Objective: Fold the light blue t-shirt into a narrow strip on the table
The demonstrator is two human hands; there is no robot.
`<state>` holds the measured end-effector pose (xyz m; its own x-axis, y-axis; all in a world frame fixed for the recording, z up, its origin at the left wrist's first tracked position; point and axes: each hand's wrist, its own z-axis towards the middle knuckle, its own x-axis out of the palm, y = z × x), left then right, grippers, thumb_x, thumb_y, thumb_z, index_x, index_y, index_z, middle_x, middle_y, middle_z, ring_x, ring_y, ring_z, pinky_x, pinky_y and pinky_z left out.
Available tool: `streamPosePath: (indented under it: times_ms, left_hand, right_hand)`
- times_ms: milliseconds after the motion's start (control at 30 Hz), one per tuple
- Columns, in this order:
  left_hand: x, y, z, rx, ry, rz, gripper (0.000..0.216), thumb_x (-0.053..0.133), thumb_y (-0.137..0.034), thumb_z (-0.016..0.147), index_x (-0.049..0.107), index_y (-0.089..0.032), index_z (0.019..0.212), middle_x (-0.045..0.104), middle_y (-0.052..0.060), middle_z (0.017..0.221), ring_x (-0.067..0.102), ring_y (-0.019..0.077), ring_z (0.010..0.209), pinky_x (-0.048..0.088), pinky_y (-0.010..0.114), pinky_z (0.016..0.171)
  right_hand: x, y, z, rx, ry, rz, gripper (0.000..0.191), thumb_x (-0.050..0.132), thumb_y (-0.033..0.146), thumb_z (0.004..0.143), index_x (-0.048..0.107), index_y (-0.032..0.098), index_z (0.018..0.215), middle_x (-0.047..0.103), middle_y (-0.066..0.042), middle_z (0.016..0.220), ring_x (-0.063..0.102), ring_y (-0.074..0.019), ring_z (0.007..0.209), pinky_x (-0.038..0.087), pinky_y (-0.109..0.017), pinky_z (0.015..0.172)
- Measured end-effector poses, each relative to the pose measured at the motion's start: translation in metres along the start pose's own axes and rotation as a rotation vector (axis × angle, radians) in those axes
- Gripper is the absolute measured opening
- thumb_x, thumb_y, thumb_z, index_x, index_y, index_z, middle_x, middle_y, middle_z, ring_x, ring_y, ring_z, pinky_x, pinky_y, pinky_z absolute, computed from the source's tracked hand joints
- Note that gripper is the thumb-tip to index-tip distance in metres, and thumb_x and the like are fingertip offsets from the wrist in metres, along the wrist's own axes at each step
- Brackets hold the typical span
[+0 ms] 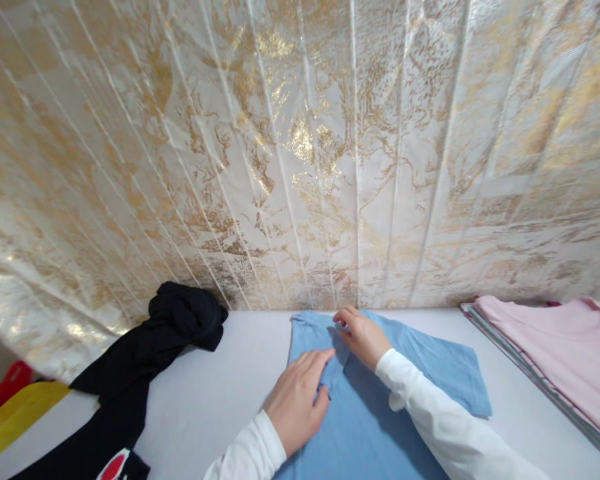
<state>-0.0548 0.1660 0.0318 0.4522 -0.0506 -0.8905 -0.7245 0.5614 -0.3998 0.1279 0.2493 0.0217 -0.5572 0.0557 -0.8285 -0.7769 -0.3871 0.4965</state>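
Note:
A light blue T-shirt (380, 427) lies spread on the white table, with one sleeve reaching out to the right and its left part folded inward. On its left side rests my left hand (300, 393), palm down, fingers stretched out and thumb apart. A small crease of cloth shows by the thumb. My right hand (363, 337) is over the upper middle of the shirt near the collar, its fingers loosely bent and apart, nothing visible held in them. Both forearms wear white sleeves, and the right one hides part of the shirt.
On the left lies a crumpled black garment (130, 360) with a red and white print. Beyond it are yellow cloth (25, 413) and a red item (10, 383). A stack of folded clothes topped by a pink shirt (555, 353) sits at right. Gold-patterned fabric (300, 167) hangs behind the table (220, 387).

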Motion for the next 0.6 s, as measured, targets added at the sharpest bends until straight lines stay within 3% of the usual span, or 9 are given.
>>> streamPosePath:
  times_ms: [167, 267, 367, 467, 600]
  left_hand:
    - [0.006, 0.036, 0.021, -0.164, -0.074, 0.224, 0.041, 0.040, -0.011, 0.088, 0.049, -0.014, 0.128, 0.051, 0.013, 0.134, 0.049, 0.0257, 0.121, 0.039, 0.041, 0.102]
    - [0.008, 0.056, 0.031, -0.166, -0.070, 0.243, 0.038, 0.042, -0.011, 0.089, 0.053, -0.016, 0.125, 0.052, 0.012, 0.135, 0.046, 0.0248, 0.126, 0.035, 0.042, 0.105]
    - [0.002, 0.075, 0.040, -0.169, -0.084, 0.249, 0.039, 0.044, -0.008, 0.088, 0.055, -0.020, 0.123, 0.053, 0.007, 0.135, 0.045, 0.0217, 0.127, 0.033, 0.039, 0.106]
    - [-0.010, 0.096, 0.051, -0.230, -0.140, 0.260, 0.039, 0.045, -0.005, 0.087, 0.057, -0.021, 0.120, 0.058, 0.008, 0.126, 0.051, 0.0227, 0.119, 0.037, 0.038, 0.100]
    - [-0.016, 0.118, 0.069, -0.251, -0.148, 0.234, 0.027, 0.049, -0.010, 0.089, 0.062, -0.024, 0.109, 0.063, 0.003, 0.107, 0.062, 0.0171, 0.096, 0.045, 0.026, 0.084]
  right_hand:
    - [0.008, 0.028, -0.010, -0.096, -0.020, -0.012, 0.044, 0.038, 0.003, 0.084, 0.049, 0.013, 0.126, 0.055, -0.014, 0.126, 0.055, -0.0179, 0.113, 0.041, -0.027, 0.093]
    - [0.023, 0.039, -0.019, -0.153, 0.084, -0.050, 0.051, 0.042, 0.005, 0.084, 0.045, 0.011, 0.134, 0.047, -0.014, 0.140, 0.046, -0.0203, 0.126, 0.037, -0.030, 0.103]
    - [0.036, 0.038, -0.027, -0.145, 0.204, -0.155, 0.054, 0.046, 0.023, 0.089, 0.040, 0.007, 0.141, 0.033, -0.016, 0.150, 0.027, -0.0284, 0.139, 0.024, -0.044, 0.112]
    - [0.040, 0.033, -0.030, -0.138, 0.250, -0.199, 0.060, 0.039, 0.038, 0.094, 0.032, 0.008, 0.146, 0.020, -0.013, 0.154, 0.014, -0.0289, 0.142, 0.014, -0.048, 0.114]
    - [0.039, 0.030, -0.029, -0.144, 0.282, -0.216, 0.063, 0.034, 0.045, 0.095, 0.027, 0.010, 0.148, 0.015, -0.012, 0.155, 0.010, -0.0274, 0.143, 0.012, -0.047, 0.115]
